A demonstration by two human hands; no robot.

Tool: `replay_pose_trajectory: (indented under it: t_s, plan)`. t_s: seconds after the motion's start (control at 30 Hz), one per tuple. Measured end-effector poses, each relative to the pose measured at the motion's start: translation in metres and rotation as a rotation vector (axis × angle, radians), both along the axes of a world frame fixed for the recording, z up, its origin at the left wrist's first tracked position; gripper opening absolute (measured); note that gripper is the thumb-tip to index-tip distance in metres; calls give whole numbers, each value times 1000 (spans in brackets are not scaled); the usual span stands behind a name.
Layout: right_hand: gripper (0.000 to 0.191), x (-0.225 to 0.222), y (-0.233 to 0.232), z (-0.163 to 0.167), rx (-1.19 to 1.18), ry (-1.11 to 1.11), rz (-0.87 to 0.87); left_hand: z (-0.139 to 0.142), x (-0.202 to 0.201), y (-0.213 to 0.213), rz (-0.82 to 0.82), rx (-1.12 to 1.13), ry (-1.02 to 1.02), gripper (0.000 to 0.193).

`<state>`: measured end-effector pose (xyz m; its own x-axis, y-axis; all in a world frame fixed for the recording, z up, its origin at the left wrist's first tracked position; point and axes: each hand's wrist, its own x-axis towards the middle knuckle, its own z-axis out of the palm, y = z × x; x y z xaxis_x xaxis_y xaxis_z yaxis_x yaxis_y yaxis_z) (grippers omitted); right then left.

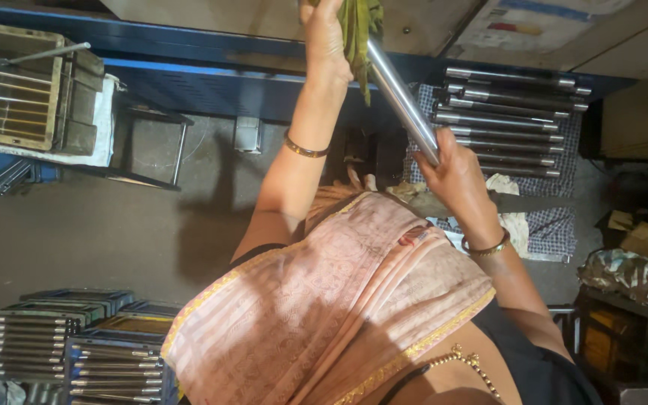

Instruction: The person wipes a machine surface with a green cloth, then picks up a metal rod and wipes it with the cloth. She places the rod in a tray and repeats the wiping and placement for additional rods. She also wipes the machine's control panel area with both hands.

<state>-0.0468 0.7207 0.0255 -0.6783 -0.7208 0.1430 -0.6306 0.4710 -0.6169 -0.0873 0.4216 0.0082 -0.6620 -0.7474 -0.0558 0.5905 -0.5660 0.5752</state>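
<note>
While I am looking down through the head camera, my right hand (455,176) is gripping the steel rod's (403,101) lower end, and my left hand (325,41) is clutching a green cloth (360,22) against it, above stacked rods (504,120); a white label (523,22) is lying top right.

Left hand (325,41) raised, gripping; right hand (455,174) lower, fist closed.
</note>
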Motion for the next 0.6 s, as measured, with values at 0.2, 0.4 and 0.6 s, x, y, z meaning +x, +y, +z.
replay_pose_trajectory:
  t_s: [0.2, 0.4, 0.6]
  plan:
    - [38, 10, 3, 6, -43, 138, -43, -50, -21, -7, 48, -48, -89, 32]
    - [43, 13, 26, -2, -95, -57, -76, -60, 4, -77, -78, 68, -43, 62]
    - [43, -2, 25, -17, -324, -215, -131, -45, 28, -23, -456, 93, 180, 95]
